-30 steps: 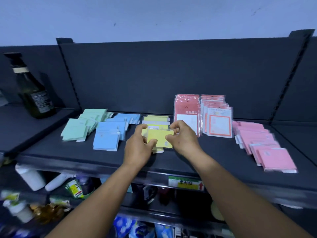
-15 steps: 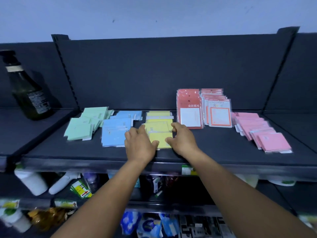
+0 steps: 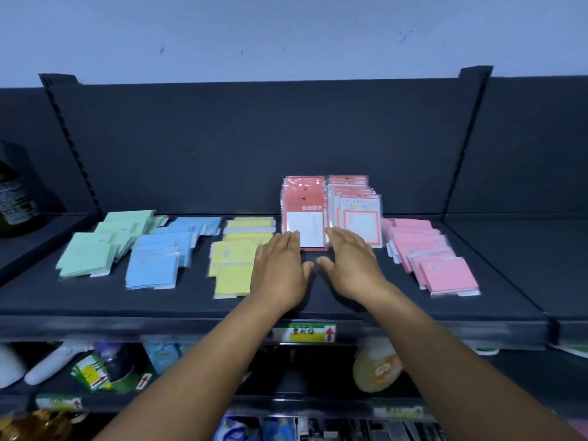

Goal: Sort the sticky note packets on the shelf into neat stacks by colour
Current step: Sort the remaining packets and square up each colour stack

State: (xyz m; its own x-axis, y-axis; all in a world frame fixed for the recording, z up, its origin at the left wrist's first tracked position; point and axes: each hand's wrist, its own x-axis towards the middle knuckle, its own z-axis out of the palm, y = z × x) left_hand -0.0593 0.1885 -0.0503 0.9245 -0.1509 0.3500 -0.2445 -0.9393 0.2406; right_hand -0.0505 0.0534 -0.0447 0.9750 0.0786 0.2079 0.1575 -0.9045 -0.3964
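At the far left edge of the frame, a dark bottle [image 3: 14,198] stands on a neighbouring shelf section. On the main dark shelf [image 3: 509,281], across the middle of the frame, packets lie in rows by colour. Furthest left is a loose spread of green packets [image 3: 95,249], then blue packets [image 3: 159,259] just beside them, then yellow packets [image 3: 232,262] in an overlapping row. The left hand [image 3: 280,268] reaches in from the lower centre, palm down, fingers straight and together, its grip holding nothing, its fingertips at the foot of the upright red packets [image 3: 304,211]. The right hand [image 3: 350,265] lies flat beside it, grip likewise open and empty, in front of the orange-bordered packets [image 3: 359,218]. Right of centre, pink packets [image 3: 426,253] run in an overlapping row. Below, a yellow price label [image 3: 304,333] sits on the shelf's front edge.
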